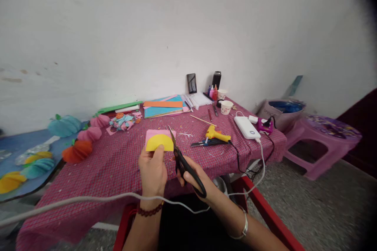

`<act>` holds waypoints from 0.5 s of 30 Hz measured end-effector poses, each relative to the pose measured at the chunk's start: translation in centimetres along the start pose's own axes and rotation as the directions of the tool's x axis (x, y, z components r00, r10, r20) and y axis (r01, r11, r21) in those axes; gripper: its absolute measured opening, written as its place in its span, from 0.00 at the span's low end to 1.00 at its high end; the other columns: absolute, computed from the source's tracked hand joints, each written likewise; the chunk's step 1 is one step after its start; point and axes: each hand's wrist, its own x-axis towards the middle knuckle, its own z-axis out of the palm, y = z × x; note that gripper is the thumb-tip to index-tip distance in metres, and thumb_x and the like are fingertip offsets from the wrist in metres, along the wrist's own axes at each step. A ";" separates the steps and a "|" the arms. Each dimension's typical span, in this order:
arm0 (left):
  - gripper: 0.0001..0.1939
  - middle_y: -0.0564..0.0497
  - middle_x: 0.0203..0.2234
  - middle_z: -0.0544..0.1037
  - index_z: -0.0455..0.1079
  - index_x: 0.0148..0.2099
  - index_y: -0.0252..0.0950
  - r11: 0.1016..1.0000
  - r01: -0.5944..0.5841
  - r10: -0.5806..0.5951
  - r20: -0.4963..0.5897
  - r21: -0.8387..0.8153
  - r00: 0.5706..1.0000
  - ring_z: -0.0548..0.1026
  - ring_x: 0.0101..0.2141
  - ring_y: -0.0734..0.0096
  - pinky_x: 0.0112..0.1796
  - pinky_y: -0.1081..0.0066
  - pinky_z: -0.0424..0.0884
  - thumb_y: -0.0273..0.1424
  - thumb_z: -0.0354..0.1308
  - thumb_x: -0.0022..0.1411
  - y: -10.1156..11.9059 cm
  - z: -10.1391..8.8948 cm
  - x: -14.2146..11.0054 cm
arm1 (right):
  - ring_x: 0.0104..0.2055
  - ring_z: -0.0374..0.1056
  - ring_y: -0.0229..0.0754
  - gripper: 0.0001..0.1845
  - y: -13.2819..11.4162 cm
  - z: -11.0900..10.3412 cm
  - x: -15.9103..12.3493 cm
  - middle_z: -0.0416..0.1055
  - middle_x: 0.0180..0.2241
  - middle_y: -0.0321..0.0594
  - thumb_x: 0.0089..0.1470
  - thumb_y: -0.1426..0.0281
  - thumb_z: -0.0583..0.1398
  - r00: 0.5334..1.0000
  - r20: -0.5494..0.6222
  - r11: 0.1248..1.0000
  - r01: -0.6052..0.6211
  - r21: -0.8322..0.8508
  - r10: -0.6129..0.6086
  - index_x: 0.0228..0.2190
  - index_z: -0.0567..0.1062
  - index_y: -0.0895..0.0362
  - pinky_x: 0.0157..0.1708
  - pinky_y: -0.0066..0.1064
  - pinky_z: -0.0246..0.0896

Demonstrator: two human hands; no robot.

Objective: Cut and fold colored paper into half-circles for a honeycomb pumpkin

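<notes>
My left hand (152, 170) pinches a yellow half-round piece of paper (160, 141) laid over a pink sheet of paper (150, 133), the thumb pressing on the yellow one. My right hand (196, 176) grips black-handled scissors (188, 166). Their blades point up and away from me at the right edge of the two papers, slightly apart near the tips. Whether the blades are touching the paper I cannot tell. Both hands are over the near side of the red checked tablecloth (112, 168).
A yellow glue gun (217, 135) lies beside a dark blue cutter (210, 142). Paper pumpkins (77, 151) stand at left, near paper scraps (125, 120). A white power bank (246, 127) sits right; its white cable (88, 199) crosses before me. Paper cups (226, 107) stand at the back.
</notes>
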 end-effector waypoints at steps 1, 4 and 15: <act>0.07 0.54 0.25 0.78 0.75 0.28 0.33 1.000 0.000 0.000 -0.002 -0.010 1.000 0.73 0.26 0.76 0.32 0.76 0.69 0.22 0.64 0.41 0.1 0.0 0.0 | 0.24 0.55 0.33 0.33 0.2 0.0 0.0 0.60 0.24 0.31 0.51 0.49 0.62 1.000 -0.009 1.000 0.004 0.016 -0.004 0.50 0.68 0.60 0.24 0.26 0.50; 0.08 0.53 0.26 0.79 0.75 0.28 0.33 1.000 0.007 -0.007 -0.007 -0.028 1.000 0.73 0.25 0.76 0.31 0.77 0.69 0.22 0.64 0.40 0.3 0.2 0.0 | 0.21 0.52 0.31 0.31 0.5 0.0 -0.1 0.58 0.22 0.29 0.51 0.49 0.63 1.000 -0.023 0.999 0.021 0.043 -0.020 0.48 0.69 0.60 0.21 0.25 0.46; 0.07 0.54 0.23 0.76 0.74 0.29 0.34 1.000 -0.015 0.014 -0.027 -0.027 1.000 0.73 0.26 0.75 0.32 0.74 0.70 0.23 0.63 0.42 0.4 0.6 -0.1 | 0.31 0.58 0.37 0.35 0.2 -0.3 -0.4 0.63 0.30 0.36 0.51 0.49 0.63 0.999 0.047 0.999 -0.013 0.036 0.011 0.52 0.66 0.59 0.32 0.30 0.50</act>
